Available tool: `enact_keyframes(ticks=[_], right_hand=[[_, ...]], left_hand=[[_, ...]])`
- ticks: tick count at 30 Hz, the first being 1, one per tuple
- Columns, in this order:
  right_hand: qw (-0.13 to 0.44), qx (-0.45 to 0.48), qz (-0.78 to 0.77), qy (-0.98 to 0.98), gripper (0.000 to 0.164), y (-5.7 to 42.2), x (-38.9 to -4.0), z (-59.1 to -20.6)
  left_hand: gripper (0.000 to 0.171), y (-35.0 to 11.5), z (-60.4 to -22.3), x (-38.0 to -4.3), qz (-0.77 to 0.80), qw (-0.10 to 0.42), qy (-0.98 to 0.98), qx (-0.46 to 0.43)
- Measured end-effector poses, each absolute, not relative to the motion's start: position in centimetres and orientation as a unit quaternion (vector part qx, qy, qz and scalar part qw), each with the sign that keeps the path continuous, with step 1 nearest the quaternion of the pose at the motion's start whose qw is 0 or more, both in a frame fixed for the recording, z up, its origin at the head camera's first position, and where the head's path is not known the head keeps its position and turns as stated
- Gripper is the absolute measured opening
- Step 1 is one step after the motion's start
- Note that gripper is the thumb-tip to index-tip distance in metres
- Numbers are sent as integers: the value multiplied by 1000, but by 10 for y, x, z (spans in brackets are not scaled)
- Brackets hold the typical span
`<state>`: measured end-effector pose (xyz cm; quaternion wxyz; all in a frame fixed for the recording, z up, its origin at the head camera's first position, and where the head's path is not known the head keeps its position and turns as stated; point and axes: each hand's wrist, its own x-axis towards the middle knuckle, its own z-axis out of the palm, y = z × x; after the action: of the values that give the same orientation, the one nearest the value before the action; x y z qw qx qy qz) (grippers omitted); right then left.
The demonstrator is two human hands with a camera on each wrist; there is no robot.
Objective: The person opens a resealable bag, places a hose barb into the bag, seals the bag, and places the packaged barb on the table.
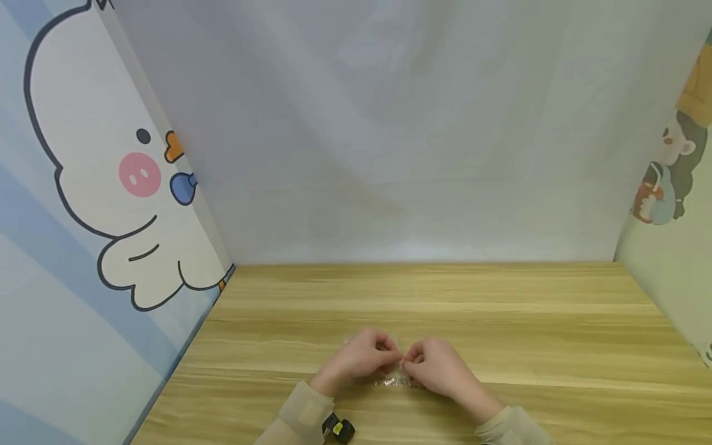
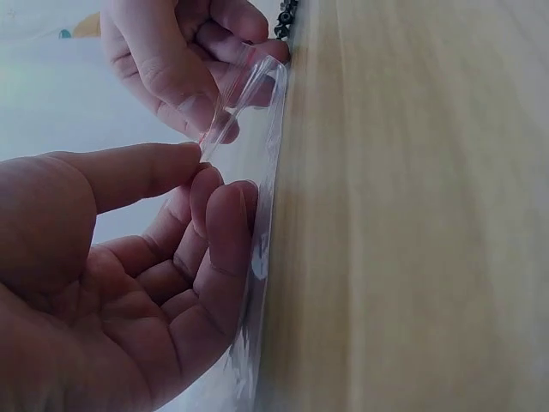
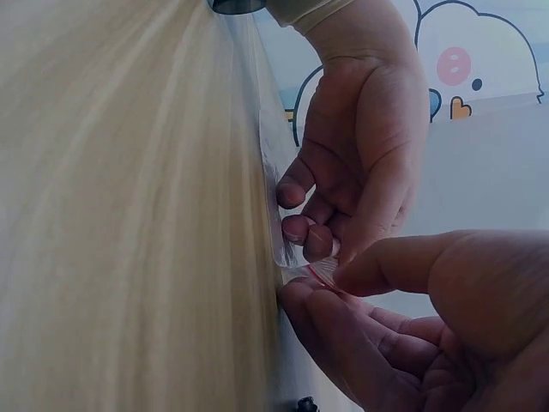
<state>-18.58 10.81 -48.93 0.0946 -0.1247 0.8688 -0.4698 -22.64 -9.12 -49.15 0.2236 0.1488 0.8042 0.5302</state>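
Observation:
A clear plastic zip bag (image 1: 392, 380) lies low over the wooden tabletop between my two hands. A red line runs along its seal (image 3: 316, 273), which shows in the right wrist view. My left hand (image 1: 361, 355) pinches the bag's edge between thumb and fingertips. Close beside it, my right hand (image 1: 439, 368) pinches the same edge, the two thumbs nearly meeting. In the left wrist view the bag (image 2: 273, 129) stretches along the tabletop beneath the fingers. Whether anything is inside the bag cannot be made out.
Wooden tabletop (image 1: 500, 309) spreads around the hands. A black device with a yellow-green mark (image 1: 340, 428) sits by the left wrist. A pale curtain (image 1: 417, 154) hangs behind, and cartoon-printed panels (image 1: 83, 185) stand at both sides. A small dark knobbly thing (image 2: 286, 19) shows beyond the right hand.

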Motion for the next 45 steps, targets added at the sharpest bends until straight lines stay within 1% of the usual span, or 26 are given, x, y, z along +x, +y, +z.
enact_keyframes(ticks=[9,16,29,38,45], right_hand=[[105,-131,-490,855,7,111,-186,-491],[113,-127,-492,854,6,110,-186,-490],[99,-131,-481,861,10,112,-193,-492],[94,-131,-478,863,10,113,-193,-491],[92,-149,-467,867,11,112,-192,-492]], left_hand=[[8,-90,-492,-226,532,237,796,165],[9,-91,-494,-227,530,237,797,166],[15,-89,-493,-231,510,244,804,186],[16,-90,-493,-232,501,251,806,191],[15,-92,-495,-233,500,260,802,197]])
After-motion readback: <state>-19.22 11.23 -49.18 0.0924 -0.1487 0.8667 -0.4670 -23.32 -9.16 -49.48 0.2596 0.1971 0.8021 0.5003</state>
